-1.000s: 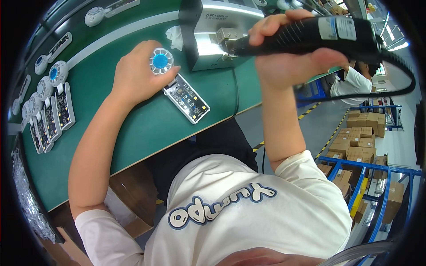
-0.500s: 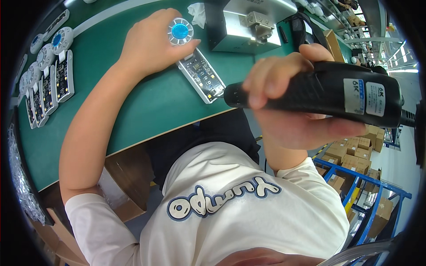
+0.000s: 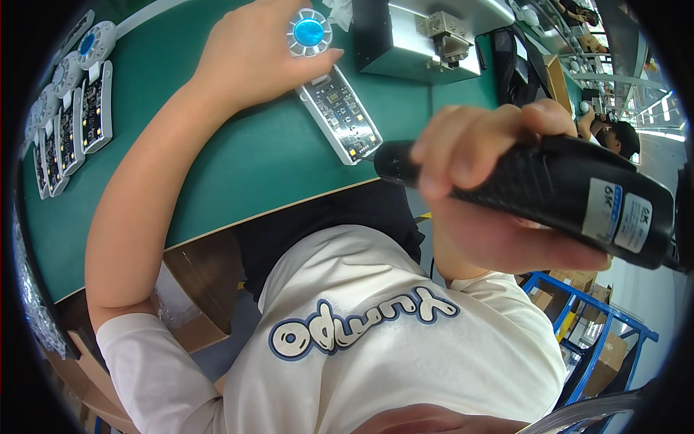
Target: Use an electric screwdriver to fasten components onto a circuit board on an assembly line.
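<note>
My left hand (image 3: 256, 54) rests on the green bench mat (image 3: 238, 173) and holds down a grey device with a round blue-centred head (image 3: 309, 32) and a long open body showing its circuit board (image 3: 340, 116). My right hand (image 3: 484, 195) grips a black electric screwdriver (image 3: 549, 192), held close to the camera. The screwdriver's tip end sits just right of the lower end of the open device; the bit itself is hidden.
A metal fixture box (image 3: 423, 36) stands at the back of the mat. Several similar grey devices (image 3: 69, 123) lie in a row at the far left. Cardboard boxes (image 3: 188, 304) sit under the bench. Another person (image 3: 614, 137) works at the right.
My right hand has brought the screwdriver down from over the bench to nearer the camera. My left hand stays on the open device.
</note>
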Demonstrator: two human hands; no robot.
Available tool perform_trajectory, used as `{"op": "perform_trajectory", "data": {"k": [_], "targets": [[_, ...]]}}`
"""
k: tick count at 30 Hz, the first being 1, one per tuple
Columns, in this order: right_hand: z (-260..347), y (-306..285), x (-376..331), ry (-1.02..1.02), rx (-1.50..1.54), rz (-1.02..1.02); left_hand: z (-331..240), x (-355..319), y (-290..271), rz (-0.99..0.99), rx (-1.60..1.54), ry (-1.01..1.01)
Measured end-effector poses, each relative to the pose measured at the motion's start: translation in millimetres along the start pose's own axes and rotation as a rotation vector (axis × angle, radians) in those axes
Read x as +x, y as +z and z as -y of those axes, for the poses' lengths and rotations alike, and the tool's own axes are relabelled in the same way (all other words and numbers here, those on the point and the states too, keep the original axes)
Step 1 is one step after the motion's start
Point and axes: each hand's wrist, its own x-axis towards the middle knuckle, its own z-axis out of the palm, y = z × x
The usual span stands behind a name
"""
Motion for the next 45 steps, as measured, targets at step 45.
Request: {"op": "perform_trajectory", "data": {"k": [45], "targets": [[-19,-177,-52,0.262,0.681,-0.627,153,127,-54,-0.345,0.902,-0.734]]}}
